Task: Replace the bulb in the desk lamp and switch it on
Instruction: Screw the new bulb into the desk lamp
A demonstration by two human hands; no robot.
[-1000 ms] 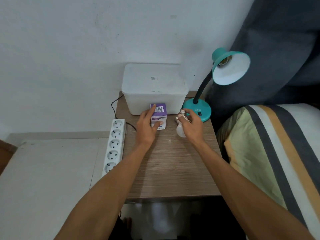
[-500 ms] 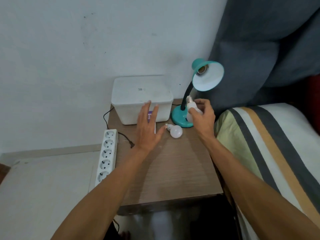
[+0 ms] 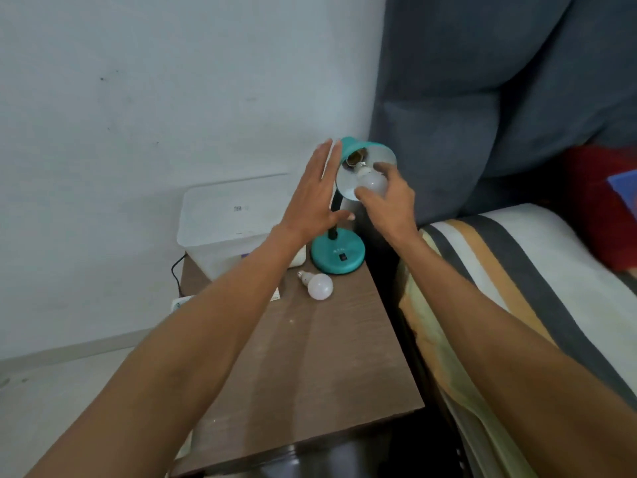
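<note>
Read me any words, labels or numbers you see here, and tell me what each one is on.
No text here can be read.
White plastic box: a small dark mark on its lid, too blurred to read.
Lamp base: small raised letters above the black switch, too small to read.
Small carton behind the left forearm: only a corner shows, its print hidden.
Bulb on the table and bulb in the right hand: no visible marking.

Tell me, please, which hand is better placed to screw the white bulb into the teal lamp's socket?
Probably the right hand: it grips the white bulb, base pointing at the socket. The left hand is open beside the teal shade.
</note>
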